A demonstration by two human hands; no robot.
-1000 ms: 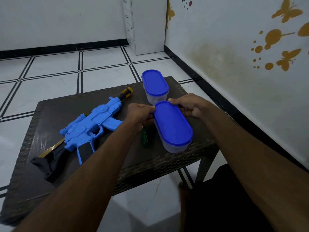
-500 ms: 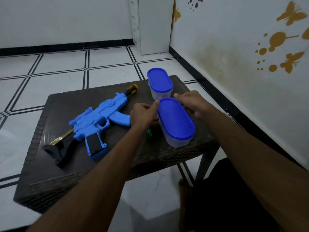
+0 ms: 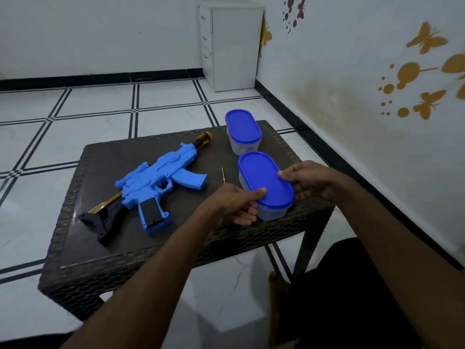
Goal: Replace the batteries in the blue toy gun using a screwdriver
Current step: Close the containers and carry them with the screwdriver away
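Observation:
The blue toy gun (image 3: 161,182) lies flat on the dark wicker table (image 3: 105,253), its black stock toward me and its yellow-black muzzle pointing away. A thin screwdriver shaft (image 3: 223,175) shows on the table between the gun and the near container; its handle is hidden under my left hand. The near clear container with a blue lid (image 3: 265,182) stands at the table's front right. My left hand (image 3: 236,205) grips its near left side, thumb on the lid. My right hand (image 3: 309,182) holds its right edge.
A second blue-lidded container (image 3: 242,131) stands at the table's far right corner. A white drawer cabinet (image 3: 230,46) sits in the room's corner. The wall runs close along the right. White tiled floor surrounds the table.
Both hands slid along the near container from its far end to its near end. The screwdriver's shaft became visible. The camera view shifted, so the table appears further right.

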